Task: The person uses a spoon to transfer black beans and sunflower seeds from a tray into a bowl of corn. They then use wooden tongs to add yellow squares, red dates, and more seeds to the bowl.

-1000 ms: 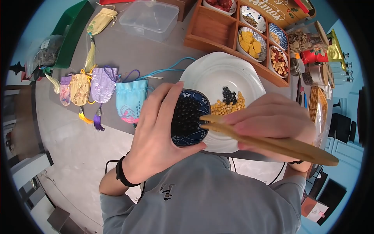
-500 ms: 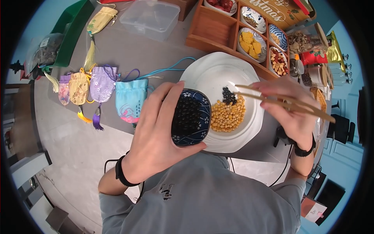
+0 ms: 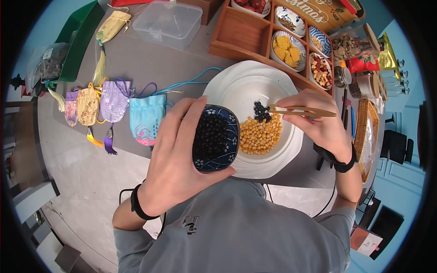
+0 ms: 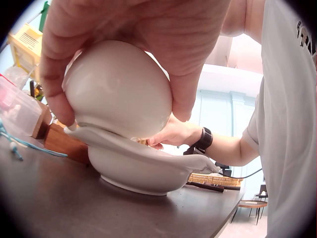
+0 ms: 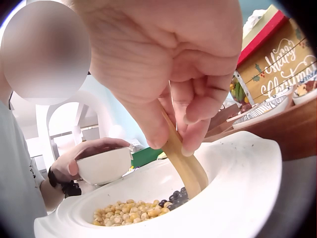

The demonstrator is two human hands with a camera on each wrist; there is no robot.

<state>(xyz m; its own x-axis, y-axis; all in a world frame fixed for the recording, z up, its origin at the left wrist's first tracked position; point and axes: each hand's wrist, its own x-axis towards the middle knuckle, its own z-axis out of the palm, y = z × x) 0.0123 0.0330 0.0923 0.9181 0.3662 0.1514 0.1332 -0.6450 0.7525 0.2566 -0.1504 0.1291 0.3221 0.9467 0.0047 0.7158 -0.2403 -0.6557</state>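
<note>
My left hand [image 3: 170, 159] grips a small bowl [image 3: 231, 136], blue and flowered inside and white outside, tilted over the left rim of a large white bowl [image 3: 223, 82]. Black beans [image 3: 210, 136] fill much of the small bowl. Between thumb and fingers, my right hand [image 3: 318, 118] pinches wooden tongs [image 3: 314, 111]. Their tips are down in the large bowl, right at a small cluster of black beans [image 3: 261, 112]. Yellow kernels or beans [image 3: 261, 135] lie beside that cluster. In the right wrist view the tong tips [image 5: 196, 186] stand close together at the black beans.
A wooden compartment box [image 3: 241, 38] with bowls of dried foods stands behind the large bowl. Drawstring pouches [image 3: 148, 118] lie at the left. A clear plastic box [image 3: 167, 22] is at the back, a green tray [image 3: 77, 50] at far left, a wicker basket [image 3: 362, 141] at right.
My right hand has carried the tongs from the small bowl over to the large bowl and lowered them to the black cluster. The left hand still holds its bowl in nearly the same place.
</note>
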